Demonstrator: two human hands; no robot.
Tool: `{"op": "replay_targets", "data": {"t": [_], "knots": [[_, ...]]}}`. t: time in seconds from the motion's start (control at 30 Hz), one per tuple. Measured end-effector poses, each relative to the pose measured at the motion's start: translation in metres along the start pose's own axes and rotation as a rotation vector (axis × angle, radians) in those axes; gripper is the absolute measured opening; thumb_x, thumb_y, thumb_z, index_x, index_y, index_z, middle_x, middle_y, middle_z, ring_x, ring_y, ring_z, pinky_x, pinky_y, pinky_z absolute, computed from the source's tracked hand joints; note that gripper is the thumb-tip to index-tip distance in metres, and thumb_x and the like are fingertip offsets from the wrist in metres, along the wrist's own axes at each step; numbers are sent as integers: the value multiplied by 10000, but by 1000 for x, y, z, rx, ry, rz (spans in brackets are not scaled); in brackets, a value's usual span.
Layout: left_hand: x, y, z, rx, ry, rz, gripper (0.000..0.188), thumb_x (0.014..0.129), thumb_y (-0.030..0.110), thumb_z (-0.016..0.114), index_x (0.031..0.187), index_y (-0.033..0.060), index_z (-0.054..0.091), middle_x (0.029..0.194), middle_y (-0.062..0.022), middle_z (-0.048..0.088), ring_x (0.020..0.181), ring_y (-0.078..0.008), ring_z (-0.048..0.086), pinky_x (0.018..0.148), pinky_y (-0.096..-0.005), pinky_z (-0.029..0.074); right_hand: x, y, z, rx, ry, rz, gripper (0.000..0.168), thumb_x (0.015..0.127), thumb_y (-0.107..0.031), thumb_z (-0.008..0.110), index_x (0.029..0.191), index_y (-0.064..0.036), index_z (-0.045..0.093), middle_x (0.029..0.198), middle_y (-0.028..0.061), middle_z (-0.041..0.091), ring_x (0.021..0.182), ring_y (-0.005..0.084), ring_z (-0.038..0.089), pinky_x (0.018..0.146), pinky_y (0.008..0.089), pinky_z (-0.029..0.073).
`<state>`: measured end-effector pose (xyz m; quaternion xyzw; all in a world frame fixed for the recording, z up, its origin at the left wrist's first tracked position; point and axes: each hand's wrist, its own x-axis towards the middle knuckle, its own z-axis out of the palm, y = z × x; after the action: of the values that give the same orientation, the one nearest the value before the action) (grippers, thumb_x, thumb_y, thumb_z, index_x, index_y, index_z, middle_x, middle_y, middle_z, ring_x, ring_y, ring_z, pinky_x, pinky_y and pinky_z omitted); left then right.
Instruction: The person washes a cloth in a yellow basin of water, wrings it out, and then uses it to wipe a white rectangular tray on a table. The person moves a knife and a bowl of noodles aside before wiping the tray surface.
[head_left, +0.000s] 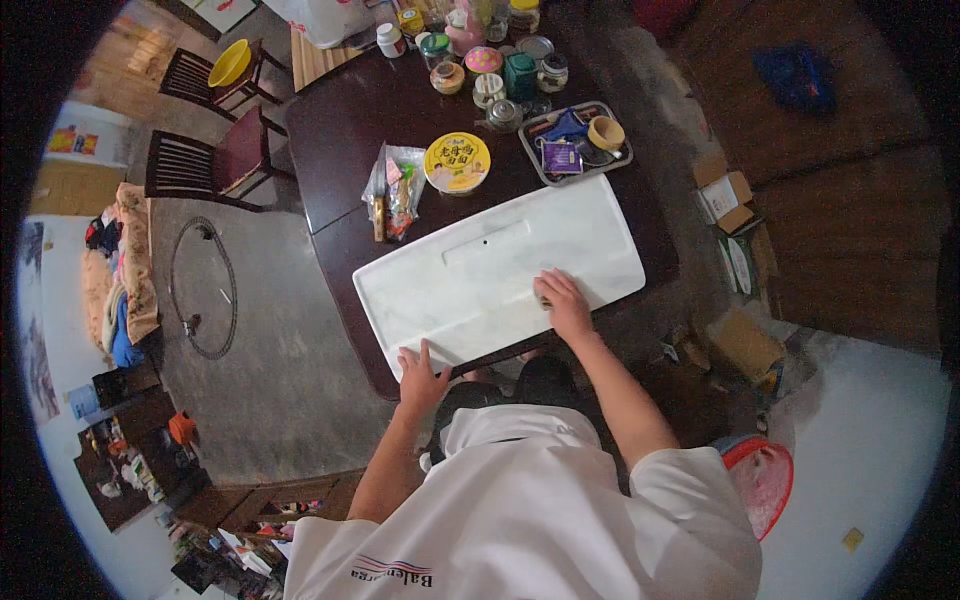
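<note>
A white rectangular panel (487, 277) with a rounded rim, a shallow slot and a small dark hole lies slantwise on the dark wooden table (337, 172). My left hand (423, 381) rests on its near left edge, fingers spread, holding nothing. Near the right part of the panel, my right hand (564, 304) is curled over a small greenish-brown object (543, 298), pressed to the surface. The fingers mostly cover this object, so its kind is unclear. Beyond the panel stands a noodle bowl (457, 163) with a yellow printed lid.
A grey tray (551, 177) holds a tape roll (606, 133) and small items. Left of the bowl lie a clear plastic bag (405, 180) and a wooden-handled tool (379, 219). Several jars (489, 90) crowd the far end. Chairs (240, 157) and toy track (234, 277) are leftward.
</note>
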<state>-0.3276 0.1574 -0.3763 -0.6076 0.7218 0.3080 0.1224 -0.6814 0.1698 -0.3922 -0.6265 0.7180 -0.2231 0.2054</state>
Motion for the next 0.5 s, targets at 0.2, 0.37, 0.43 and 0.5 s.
{"op": "replay_targets", "data": {"t": [0.2, 0.37, 0.43, 0.5], "knots": [[0, 7, 6, 19, 11, -1, 938, 873, 409, 686, 1555, 8, 182, 1424, -552, 144, 1325, -716, 210, 1093, -579, 368, -2, 65, -41, -4, 92, 75, 514, 801, 89, 501, 1250, -96, 668, 1357, 127, 605, 1327, 353, 487, 1124, 437, 385], [7, 0, 20, 76, 10, -21, 930, 887, 385, 670, 1555, -9, 157, 1412, -567, 130, 1313, -739, 184, 1099, -609, 341, 3, 94, -62, -1, 144, 174, 551, 762, 132, 513, 1254, -68, 662, 1371, 139, 595, 1329, 370, 475, 1136, 440, 368], [8, -1, 25, 98, 20, -24, 940, 883, 393, 674, 1557, -6, 155, 1412, -567, 130, 1310, -739, 191, 1090, -615, 350, 3, 98, -60, 12, 184, 207, 549, 753, 136, 525, 1247, -61, 664, 1373, 143, 593, 1327, 376, 475, 1136, 452, 366], [11, 0, 25, 92, 25, -23, 950, 878, 402, 679, 1558, -4, 154, 1413, -567, 128, 1309, -737, 198, 1076, -618, 366, 3, 97, -48, -35, 240, 213, 526, 756, 125, 534, 1229, -58, 672, 1355, 144, 603, 1319, 374, 480, 1129, 462, 367]]}}
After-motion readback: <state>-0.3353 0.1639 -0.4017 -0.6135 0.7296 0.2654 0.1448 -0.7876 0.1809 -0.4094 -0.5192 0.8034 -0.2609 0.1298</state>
